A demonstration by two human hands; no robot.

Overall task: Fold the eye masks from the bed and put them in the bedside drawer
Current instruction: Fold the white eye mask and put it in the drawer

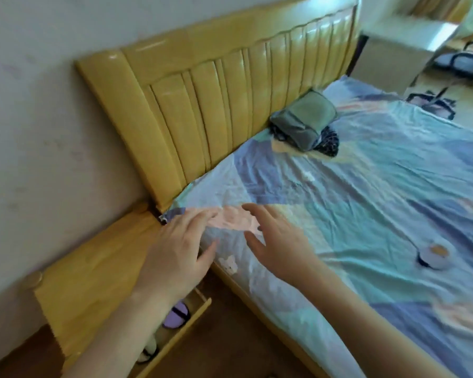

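Pale plaster wall runs behind a glossy yellow padded headboard (230,85) with vertical ribs, and below it lies the bed (380,186), covered by a wrinkled sheet in patches of teal, blue, lilac and peach. Against the headboard sits a grey-green fabric pouch (303,118), resting on something dark and patterned that I cannot identify. Out on the sheet, well apart from the pouch toward the right, lies a round lilac eye mask with an orange patch and dark strap (434,255); its exact shape is blurred.

Beside the bed stands a yellow wooden bedside cabinet (93,282), its drawer (191,315) pulled open over the brown floor. Inside the drawer lies a purple eye mask with a black strap (176,315), and lower down a pale one with a dark strap (149,350), partly hidden by the forearm.

Both hands reach forward near the bed's corner by the cabinet. The left hand (175,252) has its fingers spread and straight, holding nothing. The right hand (273,241) is likewise spread wide, fingers loosely extended above the sheet, with nothing in its grasp.
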